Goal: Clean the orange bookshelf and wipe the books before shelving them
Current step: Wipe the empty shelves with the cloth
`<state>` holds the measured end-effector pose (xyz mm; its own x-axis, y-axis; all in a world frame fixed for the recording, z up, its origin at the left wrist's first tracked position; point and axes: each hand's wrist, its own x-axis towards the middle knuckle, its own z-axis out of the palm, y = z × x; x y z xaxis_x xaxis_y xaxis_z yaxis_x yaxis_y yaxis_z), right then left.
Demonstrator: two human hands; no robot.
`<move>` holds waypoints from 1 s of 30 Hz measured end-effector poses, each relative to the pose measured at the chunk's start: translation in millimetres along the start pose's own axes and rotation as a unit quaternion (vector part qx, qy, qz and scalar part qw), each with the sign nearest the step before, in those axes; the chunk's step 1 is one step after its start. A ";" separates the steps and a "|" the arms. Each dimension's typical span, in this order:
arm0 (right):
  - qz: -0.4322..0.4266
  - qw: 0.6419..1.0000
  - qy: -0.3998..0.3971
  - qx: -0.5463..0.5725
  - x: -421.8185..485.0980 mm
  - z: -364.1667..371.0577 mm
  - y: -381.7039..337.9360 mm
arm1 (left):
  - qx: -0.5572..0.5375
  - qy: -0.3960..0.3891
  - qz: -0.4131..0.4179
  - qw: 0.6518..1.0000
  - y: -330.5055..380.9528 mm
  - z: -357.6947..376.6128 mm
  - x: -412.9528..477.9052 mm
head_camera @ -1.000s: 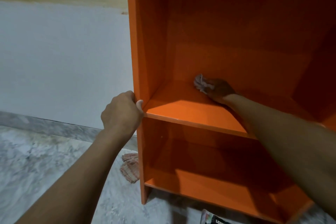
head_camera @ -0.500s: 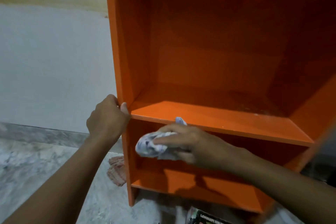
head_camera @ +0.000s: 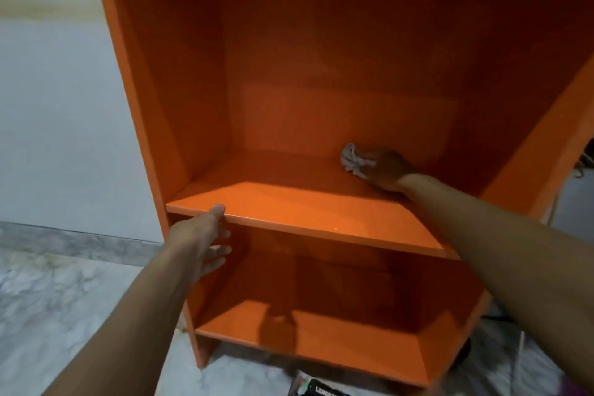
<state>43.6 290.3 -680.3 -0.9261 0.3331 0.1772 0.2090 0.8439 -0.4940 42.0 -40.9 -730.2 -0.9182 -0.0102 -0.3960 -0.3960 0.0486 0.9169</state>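
The orange bookshelf (head_camera: 180,100) stands against a white wall, its shelves bare. My right hand (head_camera: 387,169) reaches deep onto the middle shelf (head_camera: 308,212) and holds a crumpled white-grey cloth (head_camera: 353,159) against the board near the back right. My left hand (head_camera: 205,239) is at the front edge of that shelf on the left, thumb on top of the edge and fingers straight just under it.
A book with a dark cover (head_camera: 321,387) lies on the marble floor (head_camera: 48,299) in front of the shelf's base. The bottom shelf (head_camera: 321,337) holds nothing. Dark objects sit beyond the shelf's right side.
My right hand went from in front of the shelf edge back into the middle shelf with the cloth. My left hand let go of the left side panel and moved to the shelf's front edge.
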 end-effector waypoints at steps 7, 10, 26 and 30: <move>-0.218 0.974 -0.065 -0.013 -22.1 39.8 -44.3 | 0.056 -0.039 -0.037 0.997 14.2 -6.5 -3.3; -0.362 0.928 -0.082 -0.012 -81.1 37.4 -63.2 | 0.064 -0.052 -0.044 0.996 15.4 -10.0 -3.0; -0.046 0.995 -0.020 -0.087 12.1 23.0 -46.5 | 0.079 -0.070 -0.027 0.994 17.1 -15.9 -4.6; -0.124 0.976 -0.055 -0.170 21.7 43.3 -61.9 | 0.081 -0.066 -0.020 0.994 15.8 -14.5 -2.9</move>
<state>-3.1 227.1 -682.7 -0.9856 0.0690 0.1544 0.0485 0.9899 -0.1331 38.3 -54.6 -713.9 -0.8887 0.1147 -0.4440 -0.4148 0.2117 0.8850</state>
